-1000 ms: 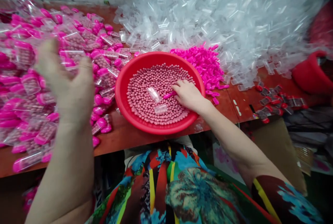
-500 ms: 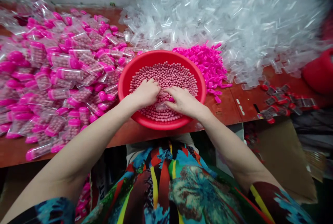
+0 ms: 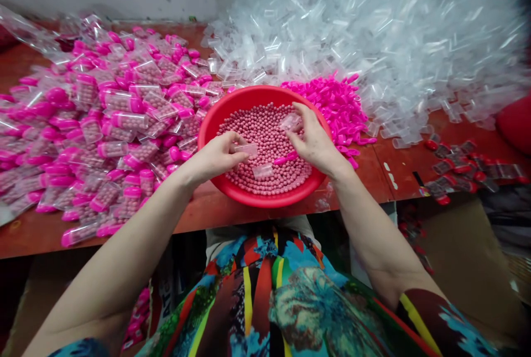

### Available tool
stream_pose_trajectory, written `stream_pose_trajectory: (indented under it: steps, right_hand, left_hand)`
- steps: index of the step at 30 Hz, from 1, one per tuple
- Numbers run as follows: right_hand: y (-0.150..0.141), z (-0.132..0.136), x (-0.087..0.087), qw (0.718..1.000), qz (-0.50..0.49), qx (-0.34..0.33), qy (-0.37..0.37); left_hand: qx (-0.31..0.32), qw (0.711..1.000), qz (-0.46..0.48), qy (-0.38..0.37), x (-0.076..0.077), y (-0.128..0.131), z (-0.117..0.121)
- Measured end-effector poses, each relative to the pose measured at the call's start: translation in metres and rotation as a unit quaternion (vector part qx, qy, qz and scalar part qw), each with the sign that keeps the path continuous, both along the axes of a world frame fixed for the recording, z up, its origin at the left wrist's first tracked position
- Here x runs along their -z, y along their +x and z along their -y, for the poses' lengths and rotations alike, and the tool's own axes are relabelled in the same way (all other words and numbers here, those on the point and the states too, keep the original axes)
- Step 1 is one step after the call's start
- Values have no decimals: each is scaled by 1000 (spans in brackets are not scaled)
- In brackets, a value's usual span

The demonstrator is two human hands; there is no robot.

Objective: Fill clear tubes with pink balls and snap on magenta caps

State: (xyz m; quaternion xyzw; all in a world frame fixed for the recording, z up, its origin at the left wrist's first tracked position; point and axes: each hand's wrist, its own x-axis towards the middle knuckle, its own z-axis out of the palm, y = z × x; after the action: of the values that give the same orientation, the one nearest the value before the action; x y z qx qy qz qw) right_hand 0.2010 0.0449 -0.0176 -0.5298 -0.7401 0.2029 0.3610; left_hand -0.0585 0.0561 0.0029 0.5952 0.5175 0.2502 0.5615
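Note:
My left hand (image 3: pixel 222 153) is over the left side of a red basin (image 3: pixel 265 202) and pinches a clear plastic tube (image 3: pixel 247 150). On the basin's right side, my right hand (image 3: pixel 311 138) grips another clear tube (image 3: pixel 291 121) between thumb and fingers. Small round pink beads (image 3: pixel 259 125) fill the basin's bottom. A third clear tube (image 3: pixel 263 171) lies on the beads between my hands. Beside it is a bright pink plastic piece (image 3: pixel 286 158), just below my right fingers.
Left of the basin spreads a heap of bead-filled tubes with pink caps (image 3: pixel 128 119). Behind it, loose pink pieces (image 3: pixel 340 105) and a big pile of clear tubes (image 3: pixel 373 53) cover the table (image 3: pixel 369 180). Small red-capped containers (image 3: pixel 460 166) lie at the right edge.
My hands have moved apart from the basin's middle, the right one up and away. Each now shows a clear tube, and a tube and pink piece on the beads are uncovered.

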Motion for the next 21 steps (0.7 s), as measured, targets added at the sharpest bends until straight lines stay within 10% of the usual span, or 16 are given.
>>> stream_pose_trajectory:
  steps: [4, 9, 15, 21]
  right_hand:
    - [-29, 12, 1, 987, 9, -156, -22]
    - [-39, 24, 6, 978, -95, -128, -132]
    - [-32, 27, 3, 899, -264, -217, -275]
    - [-6, 15, 2, 983, 3, -95, -154]
  left_hand:
    - [-18, 993, 98, -63, 0, 17, 10]
    - [-69, 953, 281, -88, 6, 32, 25]
    - [-129, 936, 316, -83, 12, 45, 33]
    - [-69, 983, 168, 30, 17, 45, 12]
